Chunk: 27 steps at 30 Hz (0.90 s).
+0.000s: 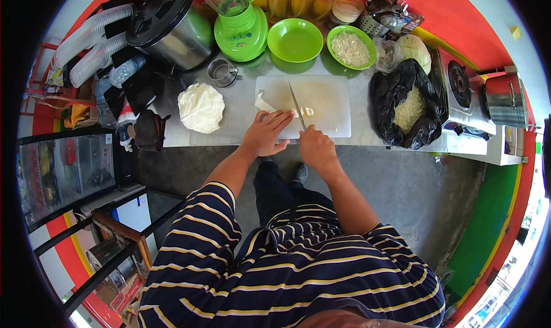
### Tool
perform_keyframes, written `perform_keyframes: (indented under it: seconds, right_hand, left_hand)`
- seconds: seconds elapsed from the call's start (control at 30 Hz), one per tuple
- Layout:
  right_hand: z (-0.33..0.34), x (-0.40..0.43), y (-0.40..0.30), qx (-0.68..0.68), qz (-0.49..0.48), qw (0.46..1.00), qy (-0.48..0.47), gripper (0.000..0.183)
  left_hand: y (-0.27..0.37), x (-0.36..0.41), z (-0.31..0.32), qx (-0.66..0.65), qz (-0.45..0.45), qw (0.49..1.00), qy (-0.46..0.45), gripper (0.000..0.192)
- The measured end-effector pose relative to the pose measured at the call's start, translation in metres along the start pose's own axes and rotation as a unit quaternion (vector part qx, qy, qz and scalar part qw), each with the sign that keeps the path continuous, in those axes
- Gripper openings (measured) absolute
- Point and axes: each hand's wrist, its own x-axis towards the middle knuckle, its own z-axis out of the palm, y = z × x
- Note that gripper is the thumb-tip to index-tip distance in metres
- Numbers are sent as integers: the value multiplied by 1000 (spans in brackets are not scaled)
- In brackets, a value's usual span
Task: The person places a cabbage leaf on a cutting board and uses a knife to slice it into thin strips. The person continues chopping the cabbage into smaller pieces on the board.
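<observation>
My right hand (317, 146) is closed around the handle of a kitchen knife (296, 102), whose blade points away across a white plastic cutting board (331, 91). Just left of the blade, my left hand (269, 132) presses with its fingertips on a pale strip of what looks like cabbage (263, 102). A few small pale cut pieces (309, 111) lie right of the blade. A pale cabbage head (201, 108) sits on the metal counter to the left of the board. Shredded cabbage fills a green bowl (373, 54) behind the board and a black plastic bag (381, 99) at its right.
Along the back stand a large steel pot (178, 43), a green blender (241, 35), an empty green bowl (295, 39) and several jars. A metal cup (222, 72) stands behind the cabbage head. At the right are another cabbage (414, 52) and a gas stove (465, 99) beside a pot (506, 99).
</observation>
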Motion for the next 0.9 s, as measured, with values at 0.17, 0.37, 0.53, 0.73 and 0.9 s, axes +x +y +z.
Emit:
perform_keyframes:
  seconds: [0.17,0.37,0.53,0.73,0.9]
  right_hand:
    - [-16,17,7,-35,-61,997,-12,35]
    - [11,0,2,-25,15,1000,-1,36]
    - [39,18,9,10,17,998,55,35]
    - [13,14,3,-20,5,999,26,36]
    - [33,4,-6,-33,45,998,14,35]
  left_hand:
    - [-4,1,0,0,9,1000,8,86]
    - [-3,2,1,4,4,1000,3,84]
    - [-3,1,0,-4,-2,1000,2,82]
    - [-4,0,2,7,2,1000,7,83]
    - [-1,-1,1,-2,-1,1000,9,84]
